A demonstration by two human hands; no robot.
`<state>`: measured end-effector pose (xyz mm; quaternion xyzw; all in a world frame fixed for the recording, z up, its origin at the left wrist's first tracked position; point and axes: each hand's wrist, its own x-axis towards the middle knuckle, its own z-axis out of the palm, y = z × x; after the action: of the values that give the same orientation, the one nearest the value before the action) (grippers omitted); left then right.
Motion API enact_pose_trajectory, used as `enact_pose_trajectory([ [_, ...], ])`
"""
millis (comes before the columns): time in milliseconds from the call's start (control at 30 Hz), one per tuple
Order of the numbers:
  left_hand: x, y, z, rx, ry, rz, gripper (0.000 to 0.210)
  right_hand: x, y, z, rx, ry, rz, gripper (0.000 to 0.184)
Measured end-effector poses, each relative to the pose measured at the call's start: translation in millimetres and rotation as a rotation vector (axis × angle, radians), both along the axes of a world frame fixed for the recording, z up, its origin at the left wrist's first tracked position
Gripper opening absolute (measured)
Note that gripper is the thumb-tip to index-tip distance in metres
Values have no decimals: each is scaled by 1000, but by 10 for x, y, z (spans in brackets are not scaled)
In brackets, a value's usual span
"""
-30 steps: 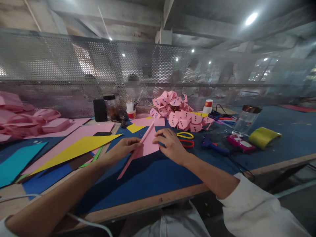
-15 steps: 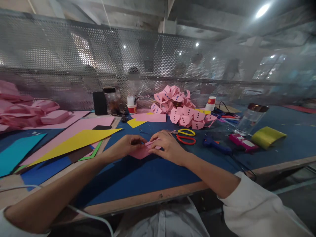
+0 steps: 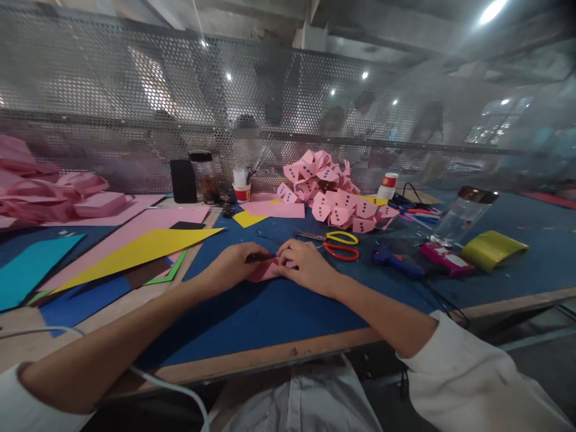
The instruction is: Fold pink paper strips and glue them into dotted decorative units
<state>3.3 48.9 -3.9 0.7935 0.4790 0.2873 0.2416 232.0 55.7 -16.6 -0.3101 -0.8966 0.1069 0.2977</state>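
Observation:
A small piece of pink paper (image 3: pixel 265 271) is between my two hands, just above the blue table top (image 3: pixel 270 318). My left hand (image 3: pixel 238 264) grips its left side, with thumb and fingers closed on it. On the right side, my right hand (image 3: pixel 306 267) pinches the paper between thumb and curled fingers. Part of the sheet is hidden under the fingers. Beyond my right hand lie scissors (image 3: pixel 342 238) with yellow and red handles. Folded pink paper pieces with rows of dark dots (image 3: pixel 337 207) are heaped farther back.
Coloured sheets, a yellow one (image 3: pixel 144 255) on top, lie at left near a pink paper pile (image 3: pixel 90 198). A blue glue gun (image 3: pixel 396 262), a magenta object (image 3: pixel 445 259) and a clear jar (image 3: pixel 468 216) stand right. A perforated metal screen (image 3: pixel 270 102) closes the back.
Less of the pink paper shows below my fingers, and its lower point has drawn up. Both hands remain on it in nearly the same place. The view has shifted slightly.

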Motion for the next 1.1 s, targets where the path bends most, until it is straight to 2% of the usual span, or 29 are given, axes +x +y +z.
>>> enact_pose_trajectory([
  [200,43,-4,-29,56,64,41,22,-7,19,-13,-24,-55,-40,40],
  [333,64,5,-51,166,134,32,19,-13,48,-58,-18,-77,-68,46],
  [567,76,14,-90,279,154,12,21,-27,44,-78,-8,-85,-78,40],
  [700,76,15,-100,262,122,-26,23,-28,46,-78,-19,-96,-85,34],
  [800,69,-14,-50,185,88,-1,21,-26,55,-83,-8,-104,-85,33],
  [933,61,-70,17,90,98,-9,34,-29,58,-86,10,-119,-97,27],
  [1100,64,-146,-16,198,203,-1,38,-35,53,-82,29,-130,-92,28],
])
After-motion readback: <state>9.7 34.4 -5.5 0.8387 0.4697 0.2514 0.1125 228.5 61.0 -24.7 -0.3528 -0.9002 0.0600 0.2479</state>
